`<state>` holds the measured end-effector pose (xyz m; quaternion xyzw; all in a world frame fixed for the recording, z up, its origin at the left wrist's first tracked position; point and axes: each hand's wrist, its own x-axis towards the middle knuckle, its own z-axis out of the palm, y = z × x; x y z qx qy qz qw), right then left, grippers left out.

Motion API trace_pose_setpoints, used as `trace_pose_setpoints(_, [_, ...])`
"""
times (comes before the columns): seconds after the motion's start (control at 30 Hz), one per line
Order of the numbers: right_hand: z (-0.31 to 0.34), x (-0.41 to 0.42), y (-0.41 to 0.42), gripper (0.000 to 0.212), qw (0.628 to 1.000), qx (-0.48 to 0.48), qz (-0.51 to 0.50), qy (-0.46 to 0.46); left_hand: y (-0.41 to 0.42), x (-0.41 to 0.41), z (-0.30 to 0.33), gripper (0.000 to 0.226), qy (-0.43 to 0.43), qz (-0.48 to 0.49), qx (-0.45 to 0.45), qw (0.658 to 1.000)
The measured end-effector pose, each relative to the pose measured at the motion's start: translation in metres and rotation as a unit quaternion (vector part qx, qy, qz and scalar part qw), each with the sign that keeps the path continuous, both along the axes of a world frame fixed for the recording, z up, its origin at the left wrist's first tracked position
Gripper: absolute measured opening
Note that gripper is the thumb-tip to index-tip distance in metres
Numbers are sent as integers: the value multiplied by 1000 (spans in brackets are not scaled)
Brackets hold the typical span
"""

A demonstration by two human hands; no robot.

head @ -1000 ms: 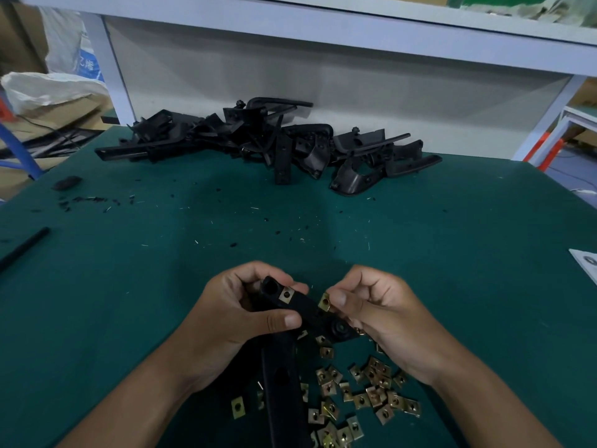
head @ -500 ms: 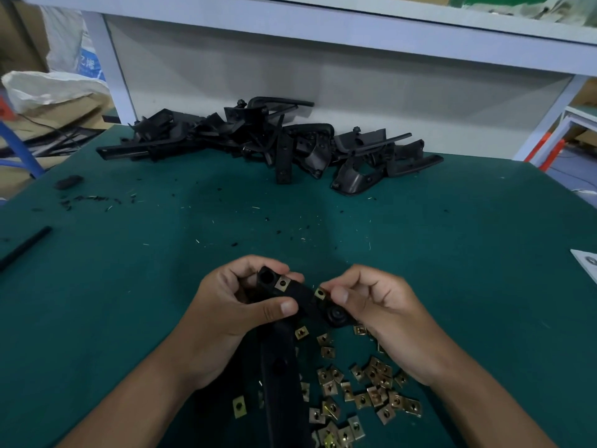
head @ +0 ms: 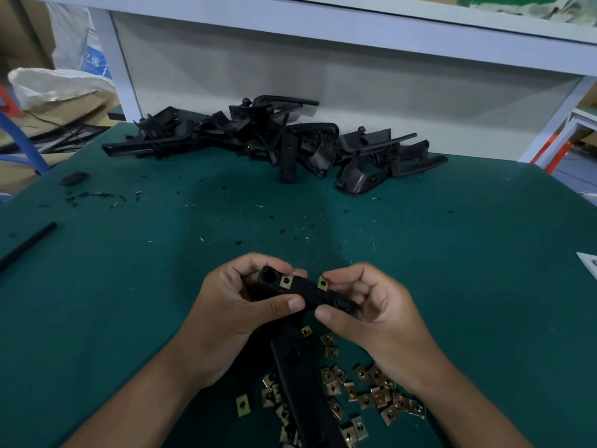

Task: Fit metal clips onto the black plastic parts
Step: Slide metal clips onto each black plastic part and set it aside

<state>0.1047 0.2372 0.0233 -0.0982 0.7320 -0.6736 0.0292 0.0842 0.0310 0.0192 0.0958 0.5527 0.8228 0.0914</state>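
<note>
Your left hand (head: 232, 305) grips a black plastic part (head: 303, 291) above the green table (head: 129, 286) (one clip (head: 286, 281) already seated); your right hand (head: 371, 305) pinches a metal clip (head: 322, 282) against it.

- Heap of black plastic parts (head: 274, 147) lies at the green mat-covered table's (head: 452, 270) far edge.
- Loose square brass-toned metal clips (head: 365, 392) lie scattered near, beneath both hands.
- Thin black rod (head: 27, 245) lies far left.

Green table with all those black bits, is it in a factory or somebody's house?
Probably a factory or workshop bench. A heap of black plastic parts lies at the back, loose metal clips are scattered near the hands, and a pale metal shelf frame stands above the green table.
</note>
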Motion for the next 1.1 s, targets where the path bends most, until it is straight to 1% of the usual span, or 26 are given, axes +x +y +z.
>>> trace_pose_setpoints(0.37, [-4,1,0,32,995,42,-38,87,1,2,1,43,5,-7,5,1000])
trace_pose_setpoints(0.53, [-4,3,1,38,996,34,-25,83,-1,4,3,43,5,-26,-2,1000])
trace_pose_setpoints(0.63, [-3,4,1,32,995,33,-9,90,-3,4,5,43,2,-28,1,1000])
trace_pose_setpoints(0.77, [-1,3,1,31,998,9,10,65,-3,3,6,42,-2,-35,8,999])
trace_pose_setpoints(0.83, [0,3,1,31,997,17,12,79,-5,3,6,42,-6,-40,3,999])
trace_pose_setpoints(0.97, [0,5,1,23,991,51,16,123,-6,4,5,42,-6,-49,-1,999])
trace_pose_setpoints(1.1, [0,6,1,20,988,68,10,137,-4,5,4,43,-5,-37,8,999])
